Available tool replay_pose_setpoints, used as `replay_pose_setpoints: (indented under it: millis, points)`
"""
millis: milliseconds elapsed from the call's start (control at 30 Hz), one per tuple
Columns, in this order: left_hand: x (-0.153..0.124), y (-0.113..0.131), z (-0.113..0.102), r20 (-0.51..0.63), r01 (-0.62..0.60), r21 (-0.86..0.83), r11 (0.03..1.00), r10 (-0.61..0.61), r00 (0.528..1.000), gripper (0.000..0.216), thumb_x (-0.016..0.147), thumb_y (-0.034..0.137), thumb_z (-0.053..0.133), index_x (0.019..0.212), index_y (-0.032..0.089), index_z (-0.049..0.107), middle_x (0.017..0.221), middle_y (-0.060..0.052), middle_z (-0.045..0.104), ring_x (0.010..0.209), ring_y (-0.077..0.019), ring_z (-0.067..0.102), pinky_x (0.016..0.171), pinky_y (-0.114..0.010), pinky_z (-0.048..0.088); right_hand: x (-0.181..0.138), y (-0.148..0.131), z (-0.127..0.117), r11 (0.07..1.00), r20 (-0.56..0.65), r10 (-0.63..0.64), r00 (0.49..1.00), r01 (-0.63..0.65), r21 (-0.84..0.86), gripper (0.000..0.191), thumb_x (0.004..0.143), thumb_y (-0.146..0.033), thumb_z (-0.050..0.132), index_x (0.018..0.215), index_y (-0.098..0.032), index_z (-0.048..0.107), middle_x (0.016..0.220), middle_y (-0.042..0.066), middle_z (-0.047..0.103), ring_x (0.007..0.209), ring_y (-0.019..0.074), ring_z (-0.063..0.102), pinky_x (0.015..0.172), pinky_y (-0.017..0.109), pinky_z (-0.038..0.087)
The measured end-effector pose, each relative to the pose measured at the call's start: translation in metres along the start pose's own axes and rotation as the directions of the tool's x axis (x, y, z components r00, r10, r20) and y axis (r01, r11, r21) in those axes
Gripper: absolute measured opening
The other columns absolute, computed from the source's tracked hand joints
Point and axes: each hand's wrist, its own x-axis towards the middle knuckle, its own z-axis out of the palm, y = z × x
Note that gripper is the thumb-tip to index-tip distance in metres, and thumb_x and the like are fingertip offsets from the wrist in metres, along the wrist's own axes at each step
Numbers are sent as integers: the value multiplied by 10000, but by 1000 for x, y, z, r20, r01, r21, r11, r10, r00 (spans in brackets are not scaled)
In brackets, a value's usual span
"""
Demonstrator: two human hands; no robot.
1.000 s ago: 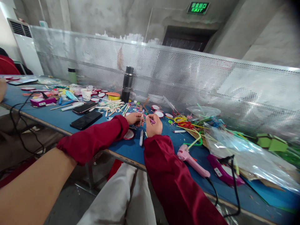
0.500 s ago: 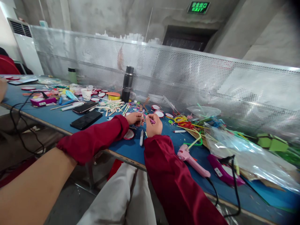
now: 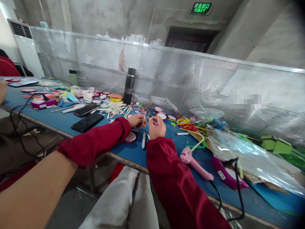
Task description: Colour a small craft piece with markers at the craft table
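Over the blue table, my left hand (image 3: 136,121) pinches a small, thin stick-like piece (image 3: 145,114), pinkish at its upper end; its exact kind is too small to tell. Just to its right, my right hand (image 3: 157,128) is closed around a purple marker (image 3: 155,123), its tip pointing toward the left hand. A small gap separates the two hands. Below them on the table lie a white marker (image 3: 143,141) and a round white disc with a red rim (image 3: 131,137), partly covered by my left sleeve.
Two dark phones (image 3: 87,122) lie left of my hands, near scattered craft sticks (image 3: 113,110). A black bottle (image 3: 129,86) stands behind. To the right are a pink glue gun (image 3: 196,163), a purple box with a cable (image 3: 227,173) and plastic bags (image 3: 252,156).
My right hand has shifted slightly to the right with the purple marker, widening the gap between the hands. My left hand stays nearly in place.
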Motion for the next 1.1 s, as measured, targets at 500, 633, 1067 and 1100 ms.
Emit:
replay_pose_setpoints:
  millis: [500,633,1067,1100]
  points:
    - [2,-3,0,10,0,7,1000,0,1000,268,817,409,622,796,148,564,701,-18,667,505,-89,562,509,-199,440,0,0,0,999,6,-28,1000,28,15,229,839,-445,551,796,-232,623,738,-7,653,687,152,551,706,277,431]
    - [2,-2,0,12,4,-5,1000,-4,1000,237,825,383,616,823,151,568,702,-16,667,502,-93,570,502,-197,435,0,-1,0,1000,-6,1,1000,-1,2,228,851,-443,544,800,-233,618,730,-10,640,692,152,551,727,283,428]
    - [1,-1,0,15,-1,-6,1000,1,1000,212,844,348,594,810,141,565,680,-10,662,493,-87,570,495,-190,445,0,-1,0,1000,5,0,1000,0,5,225,854,-437,549,817,-229,628,749,-10,650,695,150,556,727,280,426]
    - [1,-1,0,15,-4,-3,1000,4,1000,217,844,351,593,802,140,564,677,-10,661,494,-87,570,497,-189,443,0,-1,0,1000,6,-8,1000,8,14,225,851,-435,553,818,-227,631,753,-9,653,695,148,556,721,275,426]
